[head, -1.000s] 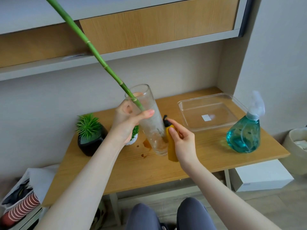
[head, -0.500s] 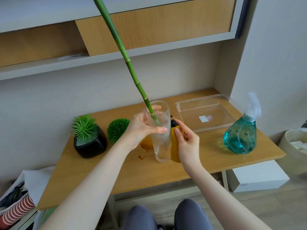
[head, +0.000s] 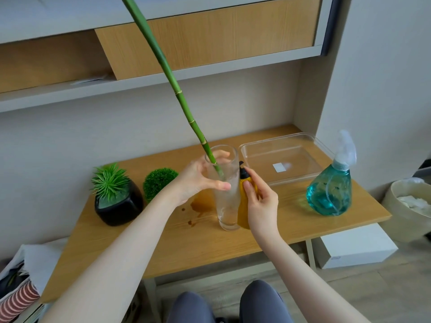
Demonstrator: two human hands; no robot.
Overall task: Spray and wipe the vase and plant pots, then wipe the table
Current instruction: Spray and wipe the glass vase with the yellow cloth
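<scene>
A tall clear glass vase [head: 225, 206] stands upright on the wooden table [head: 163, 248] with a long green bamboo stalk [head: 172, 80] leaning out of it to the upper left. My left hand [head: 198, 180] grips the vase near its rim. My right hand [head: 262, 203] holds a small yellow spray bottle [head: 245, 194] with a black top, pressed against the vase's right side. A black pot [head: 119, 203] with a spiky green plant sits at the left, a round green ball plant [head: 158, 180] beside it.
Brown liquid stains [head: 198, 203] lie on the table left of the vase. A clear plastic tray [head: 284, 145] sits at the back right, a teal trigger spray bottle [head: 331, 190] at the right edge. A bin [head: 405, 206] stands on the floor at right.
The vase has gone from tilted and lifted to upright on the table, and the stalk has swung more vertical. The ball plant has come into view. My right hand stays on the yellow bottle.
</scene>
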